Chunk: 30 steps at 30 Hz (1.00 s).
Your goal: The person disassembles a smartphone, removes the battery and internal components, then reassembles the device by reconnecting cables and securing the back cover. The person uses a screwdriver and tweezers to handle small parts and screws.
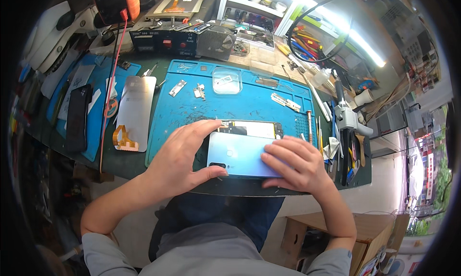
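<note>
A pale blue-violet phone back cover (pixel 242 153), with a dark camera cut-out at its lower left, is held at the near edge of the workbench. Behind it lies an opened phone (pixel 254 127), its inner parts partly showing and its lower side hidden by the cover. My left hand (pixel 180 153) holds the left end, thumb on the cover's near corner and fingertips at the opened phone's left edge. On the other end, my right hand (pixel 298 164) grips the cover, fingers over its face and thumb beneath the near edge.
Small metal parts (pixel 199 91) and a transparent plastic box (pixel 227 80) sit on the blue work mat (pixel 168 108). Leftward are a silver panel (pixel 137 96) with an orange flex cable (pixel 124 140) and a dark phone (pixel 78 117). A screwdriver (pixel 309 127) and a grey power tool (pixel 346 115) stand right.
</note>
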Motion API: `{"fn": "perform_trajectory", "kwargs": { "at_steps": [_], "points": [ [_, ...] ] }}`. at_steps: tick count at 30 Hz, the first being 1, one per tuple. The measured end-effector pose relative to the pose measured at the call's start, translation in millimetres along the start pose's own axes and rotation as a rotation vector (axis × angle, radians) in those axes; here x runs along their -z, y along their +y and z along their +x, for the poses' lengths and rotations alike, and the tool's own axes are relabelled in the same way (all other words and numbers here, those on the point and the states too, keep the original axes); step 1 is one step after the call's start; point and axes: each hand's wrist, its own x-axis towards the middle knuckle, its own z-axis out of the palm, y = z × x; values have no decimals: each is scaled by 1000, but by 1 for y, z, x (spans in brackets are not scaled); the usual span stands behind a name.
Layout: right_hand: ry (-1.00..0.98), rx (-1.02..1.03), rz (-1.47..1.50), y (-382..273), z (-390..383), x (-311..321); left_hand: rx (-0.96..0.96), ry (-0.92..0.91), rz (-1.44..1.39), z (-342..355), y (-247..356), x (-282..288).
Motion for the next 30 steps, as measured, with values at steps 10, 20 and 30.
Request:
{"fn": "perform_trajectory", "kwargs": {
  "at_steps": [10, 20, 30],
  "points": [
    [-5, -864, -236, 45, -9, 12, 53, 198, 166, 32, -28, 20],
    [-269, -1022, -228, 47, -13, 18, 166, 164, 318, 85, -40, 17],
    [197, -1138, 262, 64, 2, 36, -79, 498, 403, 108, -60, 11]
  ]
}}
